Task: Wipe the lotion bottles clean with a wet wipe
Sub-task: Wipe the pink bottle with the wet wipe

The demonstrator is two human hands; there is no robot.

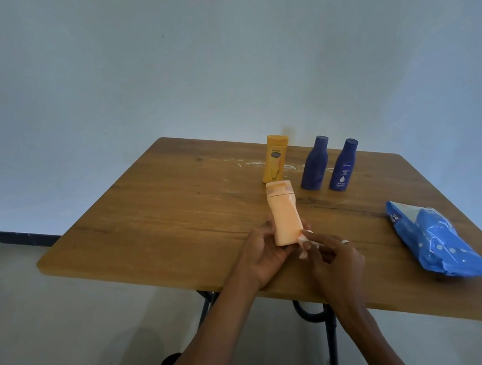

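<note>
**A small wipe on a slick bottle, with three more standing close behind**

The left hand (264, 255) is gripping the lower end of the peach lotion bottle (284, 212), fingers curled round its base, and is holding it above the near part of the wooden table (145, 221) with the cap pointing away. The right hand (337, 257) is pinching a bunched white wet wipe (303, 241) and pressing it against the bottle's lower right edge.

The wipe is showing as only a small wad between the fingertips, so it looks liable to slip out or skim over patches rather than clean them. The bottle's surface is likely getting wet, and held at one end only it could twist or slide from the left hand's grasp.

Just beyond the cap, the yellow bottle (275, 158) is standing upright, with two dark blue bottles (313, 163) near it on the right. A forward push during wiping could be tipping the yellow one first. White smears are lying on the tabletop around them, so a cleaned bottle set down there may be picking up residue again. The blue wipe pack (436, 242) is lying well apart on the right.
</note>
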